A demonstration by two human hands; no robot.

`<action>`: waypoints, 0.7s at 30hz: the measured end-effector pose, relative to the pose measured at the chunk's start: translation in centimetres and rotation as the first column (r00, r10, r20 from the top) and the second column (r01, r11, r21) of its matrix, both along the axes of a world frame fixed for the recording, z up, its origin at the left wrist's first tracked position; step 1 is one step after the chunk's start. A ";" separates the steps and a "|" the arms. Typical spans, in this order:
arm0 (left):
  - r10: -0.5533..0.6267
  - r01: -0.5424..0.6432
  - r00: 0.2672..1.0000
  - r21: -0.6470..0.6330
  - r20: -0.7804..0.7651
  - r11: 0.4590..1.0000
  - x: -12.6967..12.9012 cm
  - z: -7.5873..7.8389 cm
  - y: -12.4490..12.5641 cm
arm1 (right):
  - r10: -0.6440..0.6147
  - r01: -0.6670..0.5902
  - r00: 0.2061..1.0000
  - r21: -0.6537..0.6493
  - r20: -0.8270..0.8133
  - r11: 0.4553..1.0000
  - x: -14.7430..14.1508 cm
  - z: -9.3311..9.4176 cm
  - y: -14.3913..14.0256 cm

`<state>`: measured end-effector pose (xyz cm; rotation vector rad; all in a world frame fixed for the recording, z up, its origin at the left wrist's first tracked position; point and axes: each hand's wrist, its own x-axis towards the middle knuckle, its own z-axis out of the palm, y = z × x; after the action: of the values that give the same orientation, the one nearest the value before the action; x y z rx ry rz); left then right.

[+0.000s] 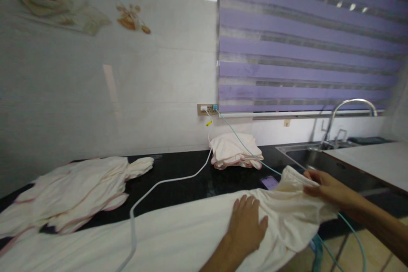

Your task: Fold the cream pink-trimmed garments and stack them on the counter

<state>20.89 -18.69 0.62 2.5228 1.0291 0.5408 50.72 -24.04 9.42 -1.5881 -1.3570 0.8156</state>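
Fingers of the right hand (321, 189) pinch one end of a long, soft cream fabric piece (175, 233) across the frame's bottom; the left hand (247, 229) lies flat on it, thumb apart. It is unfolded, wrinkled rightward. At centre, a squarish pink-edged cream cloth stack (236, 148) looks folded, though blur hides its layers; at left, a crumpled pink-trimmed cream heap (83, 187) lies loose.

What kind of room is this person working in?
Most likely a kitchen: there's a curved faucet at a metal sink, set into a long black countertop, and what look like food pictures decorate the wall.
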 end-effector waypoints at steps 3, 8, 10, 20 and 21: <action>-0.066 0.066 0.998 -0.026 -0.022 0.997 0.5 -0.7 -0.3 | 0.009 -0.012 0.998 0.054 0.055 0.998 -1.8 0.7 0.0; -0.088 0.086 0.995 -0.053 -0.035 0.995 1.9 -1.7 -0.5 | 0.009 -0.021 0.995 0.121 0.097 0.992 -6.3 1.5 0.3; -0.117 0.117 0.993 -0.040 -0.002 0.992 2.7 -1.8 -0.1 | -0.004 -0.018 0.991 0.168 0.134 0.986 -8.4 1.4 0.6; 0.364 0.481 0.501 -0.602 0.785 0.638 2.0 -0.5 4.6 | -0.032 -0.112 0.925 0.352 0.379 0.929 -18.7 -1.1 0.9; 0.533 0.531 0.419 -0.675 0.735 0.513 1.1 -0.4 5.0 | -0.027 -0.123 0.921 0.358 0.387 0.926 -19.5 -1.5 0.9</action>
<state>22.03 -13.66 0.24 0.9075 0.5368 0.9408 31.18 -23.13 7.91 -1.4528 -1.7207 0.2402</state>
